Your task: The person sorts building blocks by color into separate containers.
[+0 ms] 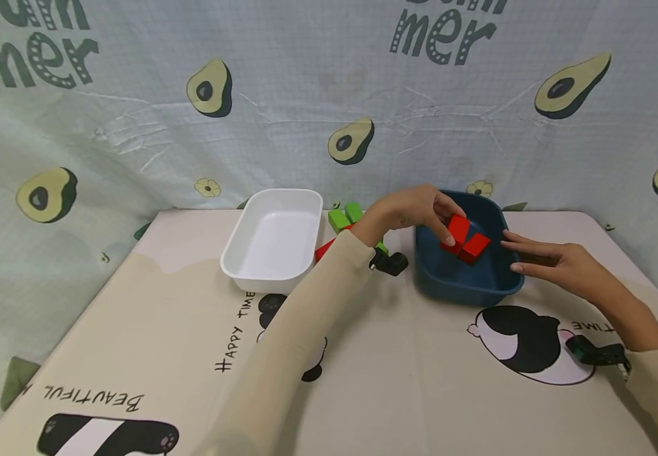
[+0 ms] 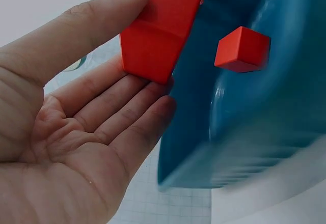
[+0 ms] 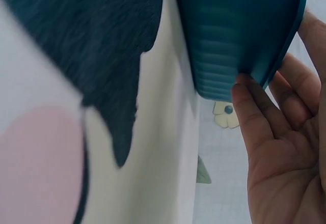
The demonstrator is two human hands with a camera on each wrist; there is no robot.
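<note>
Blue container (image 1: 465, 294): 1, deep, corners rounded, standing upright on the printed table cover (image 1: 374, 392), right of centre. Contents: 1 loose red block (image 1: 475, 249), lying inside; the left wrist view shows it apart from the block in hand.

Held block (image 2: 160, 35): 1, red, flat-faced, over the interior of the blue container, near the loose red block.

Left hand (image 1: 411, 210): reaches across the left rim of the blue container. Narrow grip, the held block pinched between thumb and fingers.

Right hand (image 1: 562, 263): at the right side of the blue container. Fingers nearly straight, tips against the outer wall in the right wrist view; hand spread fairly wide, with no block in it.

White container (image 1: 266, 285): 1, oblong, corners rounded, standing upright on the table cover, left of centre and well apart from the blue container. White inner floor in view.

Loose stock between the 2 containers: green blocks (image 1: 338, 220), at least 2, at the far side; red blocks (image 1: 324, 250), at least 1, just beside the white container. The left sleeve (image 1: 306, 335) and left hand cover part of this group; exact count cannot be told.

Backdrop (image 1: 283, 145): 1 pale cloth behind the table, printed with avocados, flowers and lettering.
</note>
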